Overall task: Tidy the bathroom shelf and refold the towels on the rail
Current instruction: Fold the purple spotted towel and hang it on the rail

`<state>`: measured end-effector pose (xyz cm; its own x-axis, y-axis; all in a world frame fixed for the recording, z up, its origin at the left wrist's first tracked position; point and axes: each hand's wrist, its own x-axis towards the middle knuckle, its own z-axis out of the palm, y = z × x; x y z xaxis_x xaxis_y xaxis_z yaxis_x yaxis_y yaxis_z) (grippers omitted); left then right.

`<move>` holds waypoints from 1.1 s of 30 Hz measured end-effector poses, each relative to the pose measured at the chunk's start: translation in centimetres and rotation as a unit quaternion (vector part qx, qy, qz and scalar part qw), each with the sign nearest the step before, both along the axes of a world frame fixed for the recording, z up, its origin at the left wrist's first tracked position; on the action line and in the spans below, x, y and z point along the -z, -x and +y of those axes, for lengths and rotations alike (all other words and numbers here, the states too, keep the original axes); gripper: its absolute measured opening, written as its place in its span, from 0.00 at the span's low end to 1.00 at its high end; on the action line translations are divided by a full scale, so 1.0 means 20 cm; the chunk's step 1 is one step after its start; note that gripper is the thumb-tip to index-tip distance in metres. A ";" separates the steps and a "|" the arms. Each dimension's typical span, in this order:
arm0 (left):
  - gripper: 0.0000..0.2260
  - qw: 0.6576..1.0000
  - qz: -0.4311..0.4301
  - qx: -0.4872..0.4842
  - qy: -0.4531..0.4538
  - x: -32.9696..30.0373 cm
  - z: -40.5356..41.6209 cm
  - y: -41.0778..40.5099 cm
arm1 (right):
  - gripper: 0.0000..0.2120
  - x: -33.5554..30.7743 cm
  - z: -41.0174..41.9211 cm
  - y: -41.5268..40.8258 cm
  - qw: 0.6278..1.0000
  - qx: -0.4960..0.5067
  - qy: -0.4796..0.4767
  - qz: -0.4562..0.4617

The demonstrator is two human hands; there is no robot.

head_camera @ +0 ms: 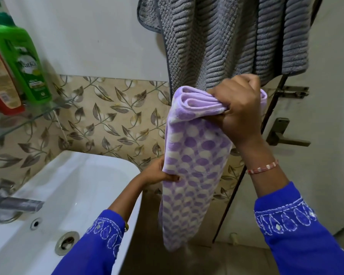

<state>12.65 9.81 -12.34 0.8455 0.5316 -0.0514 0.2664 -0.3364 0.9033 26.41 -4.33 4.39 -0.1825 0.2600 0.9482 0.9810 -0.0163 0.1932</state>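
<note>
A purple and white patterned towel [195, 161] hangs folded lengthwise in front of me. My right hand [238, 108] grips its bunched top fold. My left hand [159, 173] pinches its left edge about halfway down. Behind and above, a grey ribbed towel [222, 42] hangs from the top of the view; its rail is out of sight. At the far left a glass shelf [38, 114] carries a green shampoo bottle [24, 64] and a red bottle [0, 86], both blurred.
A white washbasin [54, 187] with a metal tap [18, 204] and drain [67, 242] sits at the lower left. Leaf-patterned tiles [111, 120] cover the wall. A door with a lever handle [284, 135] and a bolt [292, 92] stands on the right.
</note>
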 end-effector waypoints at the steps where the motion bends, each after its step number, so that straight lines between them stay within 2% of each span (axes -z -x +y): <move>1: 0.24 1.000 -0.002 -0.015 0.011 -0.01 0.00 0.00 | 0.27 -0.02 0.00 0.00 1.000 -0.004 -0.002 -0.006; 4: 0.18 0.996 -0.030 -0.085 0.017 -0.02 -0.01 -0.01 | 0.26 -0.04 0.02 -0.02 1.000 -0.009 -0.003 -0.012; 7: 0.18 0.989 -0.067 -0.132 0.001 -0.07 -0.03 -0.01 | 0.26 -0.07 0.05 -0.03 1.000 -0.010 0.004 -0.001; 10: 0.25 0.985 -0.119 -0.118 -0.034 -0.18 -0.01 0.00 | 0.25 -0.15 0.10 -0.01 1.000 -0.001 -0.010 0.005; 13: 0.36 0.982 -0.146 -0.122 -0.022 -0.32 0.02 0.05 | 0.13 -0.27 0.17 0.02 0.999 0.007 -0.046 -0.009; 14: 0.35 0.976 -0.171 -0.134 0.007 -0.37 0.03 0.06 | 0.10 -0.32 0.20 0.04 0.998 0.015 -0.062 -0.015; 16: 0.28 0.961 -0.229 -0.146 0.049 -0.49 0.06 0.07 | 0.12 -0.43 0.24 0.08 0.996 0.016 -0.080 -0.027; 18: 0.23 0.953 -0.258 -0.151 0.042 -0.64 0.08 0.09 | 0.15 -0.52 0.29 0.13 0.995 0.012 -0.088 -0.048; 21: 0.15 0.935 -0.302 -0.185 0.032 -0.83 0.11 0.10 | 0.09 -0.64 0.39 0.18 0.988 0.036 -0.131 -0.070; 22: 0.12 0.926 -0.319 -0.200 0.035 -0.89 0.12 0.10 | 0.09 -0.68 0.42 0.20 0.984 0.050 -0.159 -0.068; 24: 0.09 0.909 -0.351 -0.221 0.036 -1.02 0.15 0.10 | 0.20 -0.74 0.46 0.24 0.974 0.066 -0.210 -0.051; 26: 0.06 0.897 -0.377 -0.231 0.026 -1.16 0.16 0.10 | 0.28 -0.74 0.48 0.30 0.973 0.075 -0.218 -0.032; 30: 0.07 0.880 -0.415 -0.233 -0.009 -1.42 0.21 0.14 | 0.29 -0.60 0.56 0.36 0.983 0.066 -0.157 -0.066; 33: 0.12 0.873 -0.437 -0.214 -0.005 -1.60 0.24 0.19 | 0.31 -0.55 0.66 0.36 0.987 0.051 -0.131 -0.081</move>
